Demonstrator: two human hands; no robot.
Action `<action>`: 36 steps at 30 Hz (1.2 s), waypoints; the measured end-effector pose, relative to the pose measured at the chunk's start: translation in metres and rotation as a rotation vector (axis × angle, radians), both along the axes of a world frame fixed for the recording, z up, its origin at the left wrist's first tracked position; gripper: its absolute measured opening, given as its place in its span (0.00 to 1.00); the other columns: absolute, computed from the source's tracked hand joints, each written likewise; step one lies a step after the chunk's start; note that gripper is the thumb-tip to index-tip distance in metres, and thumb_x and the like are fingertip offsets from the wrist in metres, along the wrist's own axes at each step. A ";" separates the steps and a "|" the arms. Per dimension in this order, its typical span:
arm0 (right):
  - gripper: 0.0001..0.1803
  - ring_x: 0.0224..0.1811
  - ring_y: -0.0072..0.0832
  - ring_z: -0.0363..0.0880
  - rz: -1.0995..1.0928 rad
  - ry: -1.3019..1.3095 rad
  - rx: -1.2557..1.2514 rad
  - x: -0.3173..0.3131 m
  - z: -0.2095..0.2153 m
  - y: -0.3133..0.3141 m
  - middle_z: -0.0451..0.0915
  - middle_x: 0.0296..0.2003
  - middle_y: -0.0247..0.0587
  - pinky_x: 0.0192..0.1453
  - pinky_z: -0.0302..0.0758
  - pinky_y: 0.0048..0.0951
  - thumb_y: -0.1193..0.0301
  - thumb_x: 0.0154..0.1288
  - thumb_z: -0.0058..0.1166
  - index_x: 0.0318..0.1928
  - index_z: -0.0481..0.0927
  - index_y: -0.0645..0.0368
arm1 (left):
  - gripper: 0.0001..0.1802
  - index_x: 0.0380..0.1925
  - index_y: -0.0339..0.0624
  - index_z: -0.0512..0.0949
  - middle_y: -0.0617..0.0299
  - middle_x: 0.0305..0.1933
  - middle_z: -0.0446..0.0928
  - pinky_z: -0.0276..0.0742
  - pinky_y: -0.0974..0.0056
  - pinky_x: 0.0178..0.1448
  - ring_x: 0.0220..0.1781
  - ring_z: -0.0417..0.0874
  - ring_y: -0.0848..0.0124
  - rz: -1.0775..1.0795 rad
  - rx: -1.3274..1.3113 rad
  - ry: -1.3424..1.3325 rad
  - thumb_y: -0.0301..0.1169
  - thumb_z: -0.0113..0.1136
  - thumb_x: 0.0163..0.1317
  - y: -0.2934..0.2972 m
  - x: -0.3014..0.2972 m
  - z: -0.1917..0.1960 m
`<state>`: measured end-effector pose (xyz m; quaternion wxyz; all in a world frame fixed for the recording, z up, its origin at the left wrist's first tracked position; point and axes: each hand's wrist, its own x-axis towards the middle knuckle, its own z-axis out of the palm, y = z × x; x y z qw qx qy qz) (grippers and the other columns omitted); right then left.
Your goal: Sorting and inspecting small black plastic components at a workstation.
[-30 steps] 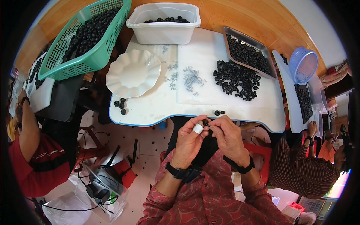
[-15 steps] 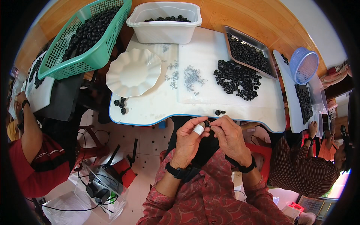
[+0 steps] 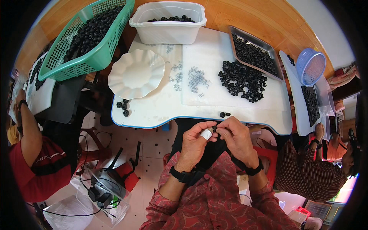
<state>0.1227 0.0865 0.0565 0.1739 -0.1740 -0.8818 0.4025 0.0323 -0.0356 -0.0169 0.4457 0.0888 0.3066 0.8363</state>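
Observation:
My left hand is closed on a small black ring-shaped part, its thumb wrapped in white tape. Against the same part press the thumb and fingertips of my right hand, closed in a pinch. Both hands meet just off the table's near edge, above my lap. Two black parts lie on the table close beyond my fingers. Farther right spreads a pile of black ring parts. Small clear or metallic pieces are scattered in the middle. Fine detail between my fingertips is hidden.
A white scalloped dish, a white tub and a metal tray of black parts stand on the table. A green basket is at left. People sit on either side; a blue basket is right.
Both hands have shifted slightly right and a little lower, still together around the black part. My right fingers have turned slightly. The things on the table look the same.

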 end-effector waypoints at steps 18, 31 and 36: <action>0.07 0.30 0.29 0.80 -0.006 0.148 0.080 0.005 0.001 -0.011 0.78 0.34 0.42 0.32 0.76 0.26 0.82 0.63 0.58 0.41 0.81 0.62 | 0.15 0.54 0.30 0.76 0.54 0.46 0.80 0.83 0.69 0.45 0.41 0.84 0.71 -0.121 0.163 -0.348 0.22 0.55 0.69 -0.001 -0.003 -0.009; 0.13 0.29 0.37 0.78 0.042 0.116 0.502 0.016 -0.006 -0.009 0.76 0.34 0.42 0.31 0.77 0.34 0.84 0.52 0.60 0.40 0.81 0.60 | 0.14 0.53 0.32 0.77 0.57 0.41 0.80 0.81 0.69 0.44 0.40 0.82 0.72 -0.113 -0.022 -0.077 0.22 0.54 0.70 0.003 0.009 -0.006; 0.08 0.30 0.39 0.79 0.010 0.126 0.164 0.016 -0.002 -0.003 0.76 0.34 0.44 0.31 0.76 0.33 0.84 0.59 0.57 0.39 0.80 0.63 | 0.15 0.54 0.31 0.76 0.55 0.44 0.81 0.81 0.70 0.45 0.40 0.81 0.73 -0.146 0.049 -0.203 0.22 0.54 0.70 0.003 0.007 -0.011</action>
